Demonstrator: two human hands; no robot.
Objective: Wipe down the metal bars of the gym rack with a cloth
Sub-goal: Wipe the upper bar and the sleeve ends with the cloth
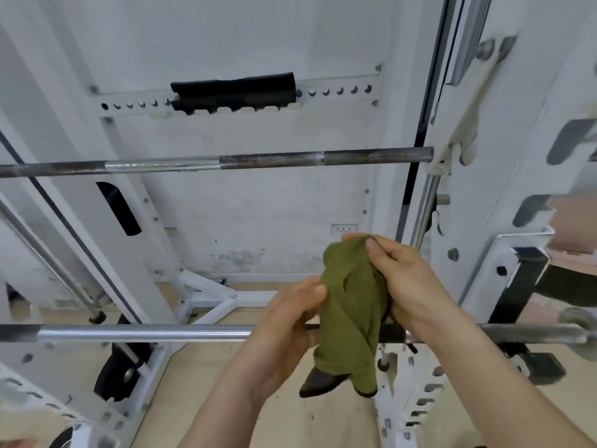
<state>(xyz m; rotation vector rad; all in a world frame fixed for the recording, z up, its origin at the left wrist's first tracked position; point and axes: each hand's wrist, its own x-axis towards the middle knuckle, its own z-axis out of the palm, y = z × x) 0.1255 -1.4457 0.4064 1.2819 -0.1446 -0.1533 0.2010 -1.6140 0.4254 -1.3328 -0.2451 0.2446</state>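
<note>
Fingers [311, 292] of both hands are curled onto an olive-green cloth [352, 305], held up in front of the person at the centre right of the view. The left hand [284, 321] grips the cloth's left edge, thumb pressed on the front; its other fingers are hidden behind the fabric. The right hand [408, 286] pinches the bunched top of the cloth, thumb on top, with its remaining fingers tucked out of sight. The cloth hangs down across the lower bar [145, 333], a shiny horizontal metal bar, and covers a short stretch of it; whether fabric touches the bar cannot be told. A darker end dangles at the bottom of the cloth, blurred and hard to make out. Higher up and farther away runs the upper bar [258, 161], part polished and part rust-speckled, its right end meeting the white rack [504, 156]. Both bars are cut off at the left edge. A black pad [234, 92] sits on a holed white crossbeam near the top. A dark weight plate [118, 371] shows low on the left, partly hidden by the frame. Behind is a scuffed white wall [258, 215]; below is a pale wooden floor [200, 399].
</note>
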